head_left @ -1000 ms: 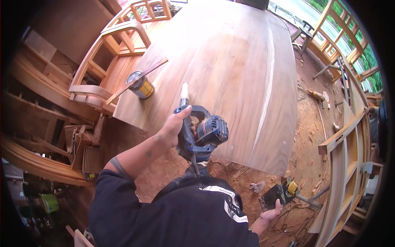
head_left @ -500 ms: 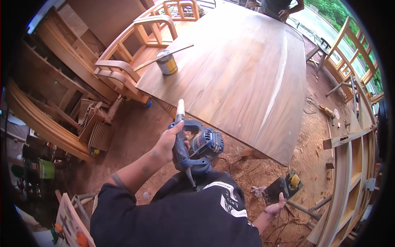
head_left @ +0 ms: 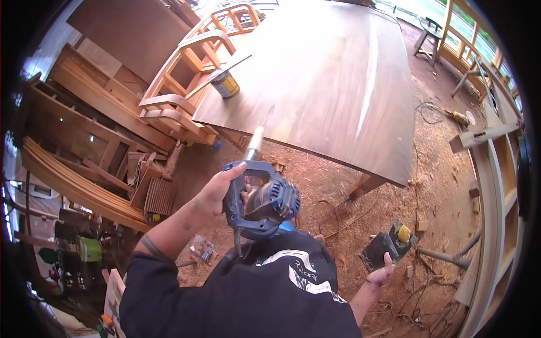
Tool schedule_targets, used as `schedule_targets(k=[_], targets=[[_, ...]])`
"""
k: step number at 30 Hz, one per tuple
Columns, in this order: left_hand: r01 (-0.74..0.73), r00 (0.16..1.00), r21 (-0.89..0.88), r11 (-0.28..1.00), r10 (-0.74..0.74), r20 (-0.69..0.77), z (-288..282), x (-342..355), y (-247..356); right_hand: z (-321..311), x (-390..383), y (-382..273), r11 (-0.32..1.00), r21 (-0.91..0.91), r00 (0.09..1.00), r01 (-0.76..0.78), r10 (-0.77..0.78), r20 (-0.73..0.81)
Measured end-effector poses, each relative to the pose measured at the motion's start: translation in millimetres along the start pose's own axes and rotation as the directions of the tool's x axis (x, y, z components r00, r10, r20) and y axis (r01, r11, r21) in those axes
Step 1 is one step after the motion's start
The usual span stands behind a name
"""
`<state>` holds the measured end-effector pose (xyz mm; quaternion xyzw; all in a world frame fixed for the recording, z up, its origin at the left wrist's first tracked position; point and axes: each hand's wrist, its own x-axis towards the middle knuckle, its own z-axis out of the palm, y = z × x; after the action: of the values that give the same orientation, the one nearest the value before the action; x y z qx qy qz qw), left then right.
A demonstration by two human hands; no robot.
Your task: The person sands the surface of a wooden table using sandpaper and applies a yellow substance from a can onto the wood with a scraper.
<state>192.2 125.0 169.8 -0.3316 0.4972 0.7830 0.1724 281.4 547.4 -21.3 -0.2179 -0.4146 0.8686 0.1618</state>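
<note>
My left hand is wrapped round the handle of a blue corded power tool with a vented motor housing. From it a pale-tipped tube sticks out toward the table; it looks like a hand blower. Down at the right, my right hand grips dark flat plates by their lower edge. A yellow lump lies on the upper plate. Beyond the tool stands a large wooden tabletop, its near edge close to the tube's tip. On its left corner is a tin can with a thin stick across it.
Wooden armchair frames stand left of the table. Stacked boards fill the far left. A slatted wooden frame leans at the right. Sawdust and loose cords lie on the floor; a dark stool stands farther back.
My view has tilted down and shifted, so the person at the table's far end has mostly left it. Both hands keep their holds; the plates show more fully now.
</note>
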Motion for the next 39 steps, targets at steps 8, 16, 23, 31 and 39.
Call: schedule_targets(k=[8,16,23,31,39], targets=[[0.062,0.939,0.531,0.845,-0.230,0.256,59,-12,11,-18,-16,-7,0.999,0.037,0.998,0.017,-0.015,-0.065],[-0.031,0.908,0.853,0.521,-0.342,0.242,81,-19,30,-4,-14,-3,0.995,0.086,0.988,0.042,-0.029,-0.153],[-0.109,0.925,0.853,0.511,-0.261,0.275,70,-11,54,28,3,10,0.992,0.096,0.989,0.079,-0.066,-0.131],[-0.134,0.922,0.917,0.375,-0.293,0.255,7,24,86,91,6,23,0.995,0.012,0.984,0.099,-0.096,-0.151],[-0.477,0.696,0.855,0.203,-0.507,0.509,-134,111,165,171,-13,94,0.983,-0.005,0.977,0.183,-0.183,-0.106]])
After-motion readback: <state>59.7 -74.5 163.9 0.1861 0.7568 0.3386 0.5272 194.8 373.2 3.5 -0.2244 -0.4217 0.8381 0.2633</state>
